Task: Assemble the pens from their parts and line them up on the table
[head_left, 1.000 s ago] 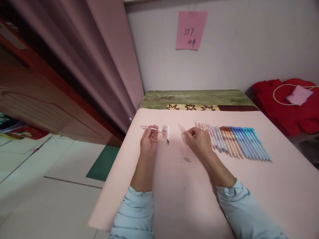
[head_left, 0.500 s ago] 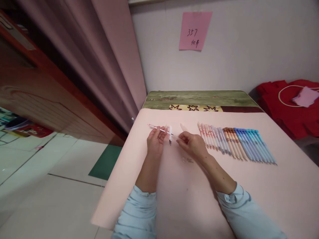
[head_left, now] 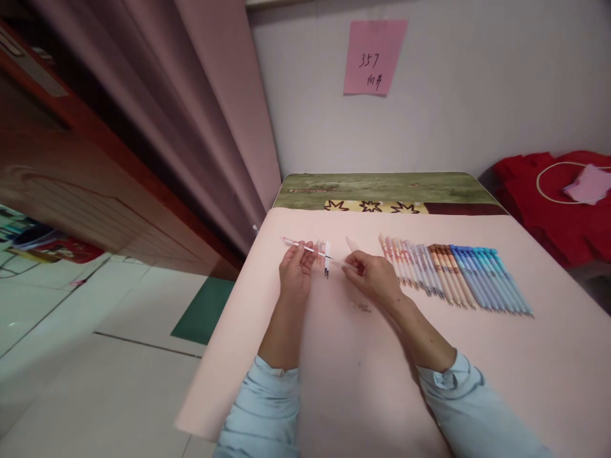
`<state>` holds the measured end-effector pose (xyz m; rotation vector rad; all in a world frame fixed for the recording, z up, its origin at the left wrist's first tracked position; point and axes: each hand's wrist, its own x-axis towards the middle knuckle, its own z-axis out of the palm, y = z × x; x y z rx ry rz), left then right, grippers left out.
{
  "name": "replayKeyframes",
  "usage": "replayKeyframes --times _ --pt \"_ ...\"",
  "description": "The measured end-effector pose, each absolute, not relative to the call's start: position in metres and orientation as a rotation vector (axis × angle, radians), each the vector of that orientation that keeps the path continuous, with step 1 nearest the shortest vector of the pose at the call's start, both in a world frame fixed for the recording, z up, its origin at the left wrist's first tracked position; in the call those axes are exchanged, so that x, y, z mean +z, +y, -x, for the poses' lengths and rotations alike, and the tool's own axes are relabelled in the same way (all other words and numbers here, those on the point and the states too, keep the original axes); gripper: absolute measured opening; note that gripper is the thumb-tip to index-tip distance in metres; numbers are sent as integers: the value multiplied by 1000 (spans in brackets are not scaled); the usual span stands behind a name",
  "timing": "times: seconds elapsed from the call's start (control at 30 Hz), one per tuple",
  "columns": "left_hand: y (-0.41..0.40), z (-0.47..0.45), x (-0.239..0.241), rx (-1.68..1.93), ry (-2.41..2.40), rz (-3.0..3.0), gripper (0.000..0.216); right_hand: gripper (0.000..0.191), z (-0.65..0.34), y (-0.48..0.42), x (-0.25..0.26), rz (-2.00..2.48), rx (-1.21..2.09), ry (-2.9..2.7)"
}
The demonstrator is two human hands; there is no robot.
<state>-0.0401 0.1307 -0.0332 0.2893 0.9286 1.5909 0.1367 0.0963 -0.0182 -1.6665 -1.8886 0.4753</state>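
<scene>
My left hand (head_left: pixel 294 270) is closed in a pinch around a thin white pen refill (head_left: pixel 321 254), whose far left end is pinkish and whose dark tip points right. My right hand (head_left: pixel 375 273) pinches a translucent pen barrel (head_left: pixel 338 261). Its near end meets or almost meets the dark tip; I cannot tell if the tip is inside. Just behind the left fingers lie several loose refills (head_left: pixel 327 264) with dark tips. Beyond my right hand a pale, pointed translucent piece (head_left: pixel 352 244) rests on the sheet.
A neat row of pens (head_left: pixel 458 277), from orange and grey through brown to blue, lies to the right. Pale pink sheeting (head_left: pixel 363 394) covers the table (head_left: pixel 372 184). A curtain (head_left: pixel 238 114) and wooden door (head_left: pixel 119 178) stand left; red cloth (head_left: pixel 525 210) sits at right.
My right fingers have shifted slightly to the right along the barrel, leaving more of it showing. My left hand holds the refill almost as before.
</scene>
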Motion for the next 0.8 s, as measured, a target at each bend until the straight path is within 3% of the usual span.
replayKeyframes --times 0.33,0.8 --pt "121 27 -29 1501 880 -391 14 15 -132 95 -25 1592 553 -1717" --pt "112 12 -30 1318 798 -495 23 46 -126 97 -37 1383 999 -1317"
